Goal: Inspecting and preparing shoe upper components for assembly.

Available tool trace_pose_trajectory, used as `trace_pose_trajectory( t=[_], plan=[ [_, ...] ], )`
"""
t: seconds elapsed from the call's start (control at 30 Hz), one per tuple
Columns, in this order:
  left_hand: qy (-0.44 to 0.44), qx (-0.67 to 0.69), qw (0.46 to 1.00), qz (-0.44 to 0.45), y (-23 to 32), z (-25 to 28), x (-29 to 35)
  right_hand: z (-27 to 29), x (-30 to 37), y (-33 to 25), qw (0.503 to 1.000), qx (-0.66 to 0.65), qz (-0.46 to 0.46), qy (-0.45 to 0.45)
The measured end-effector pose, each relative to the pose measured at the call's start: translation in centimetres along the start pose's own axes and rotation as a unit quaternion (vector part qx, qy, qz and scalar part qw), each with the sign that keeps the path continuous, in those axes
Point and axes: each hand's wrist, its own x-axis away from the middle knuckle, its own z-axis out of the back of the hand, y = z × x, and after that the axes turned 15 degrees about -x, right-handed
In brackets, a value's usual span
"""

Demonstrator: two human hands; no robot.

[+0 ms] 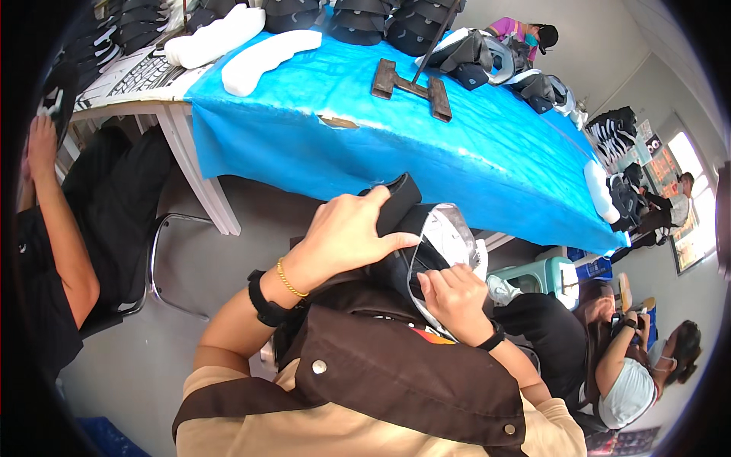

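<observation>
A black cap (401, 207) with a white inner lining is held over my lap, its opening turned partly up. My left hand (346, 232) wraps its fingers over the dark brim, the thumb pointing toward the crown. On the cap's near edge, my right hand (457, 299) pinches the rim with curled fingers. The lower part of the cap is hidden behind my hands and the brown apron (411, 373).
A table with a blue cover (304, 145) stands ahead, bearing a rusty metal stand (411, 87), white curved pieces (270, 61) and stacks of black caps (358, 23). Seated co-workers are close at left (57, 251) and right (624, 373). A green stool (544, 278) stands right.
</observation>
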Motion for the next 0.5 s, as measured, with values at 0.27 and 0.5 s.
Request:
trace_pose_trajectory(
  t=[0.27, 0.5],
  plan=[
    [0.283, 0.165, 0.942, -0.068, 0.2, -0.9, 0.5, 6.4, -2.1, 7.6, 0.884, -0.249, -0.330, 0.220],
    [0.298, 0.094, 0.935, -0.170, -0.8, -0.4, 2.0, 9.1, -3.5, 5.2, 0.770, -0.520, -0.369, -0.019]
  ],
)
